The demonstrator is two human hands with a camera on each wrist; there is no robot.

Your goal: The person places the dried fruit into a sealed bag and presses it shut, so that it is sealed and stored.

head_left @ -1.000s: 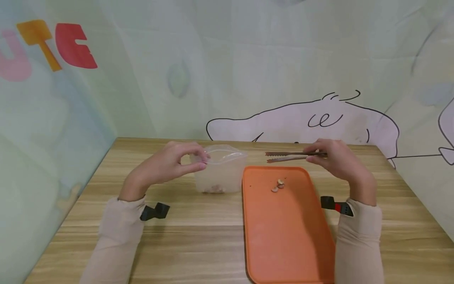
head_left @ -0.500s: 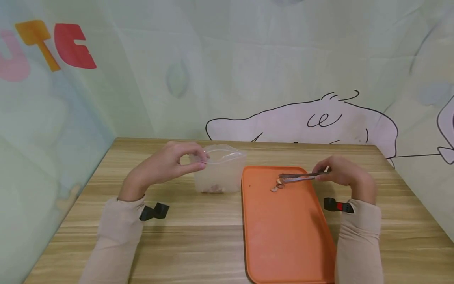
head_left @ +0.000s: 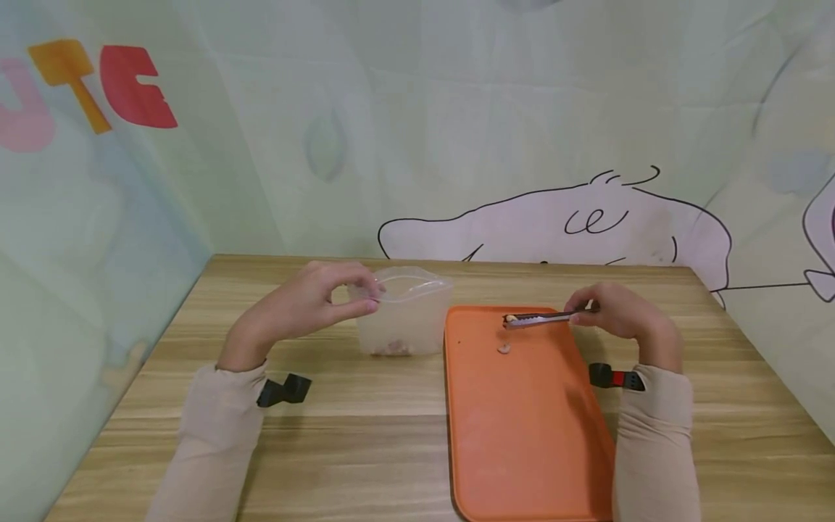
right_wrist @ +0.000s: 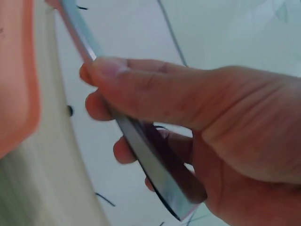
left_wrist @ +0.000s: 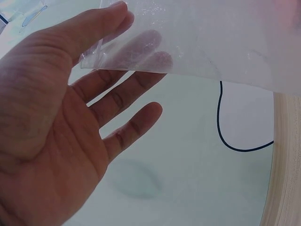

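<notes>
Just left of the orange tray [head_left: 522, 435], beside its far end, a translucent plastic bag [head_left: 401, 322] stands upright on the wood-grain counter [head_left: 365, 449]. Its mouth gapes, and some small brownish pieces [head_left: 394, 348] lie at its bottom; whether bag and tray touch cannot be told. The left hand [head_left: 320, 297], farther left of the tray than the bag, pinches the upper edge of the bag between thumb and forefinger. Its other fingers are spread and loosely extended, two of them showing through the plastic in the left wrist view.

Beyond the tray's right edge, toward its far end, the right hand [head_left: 620, 312] grips metal tongs [head_left: 544, 317], thumb on one side and fingers curled round the other. The tongs reach leftward over the far part of the tray, their arms nearly together, with something small and pale [head_left: 510, 317] at the toothed tips; it is too small to make out clearly. Nearer than those tips, a single pale piece [head_left: 504, 349] lies on the tray. Behind the tray rises a pale green backdrop [head_left: 457, 130] with a black-outlined cartoon figure [head_left: 607, 232].
</notes>
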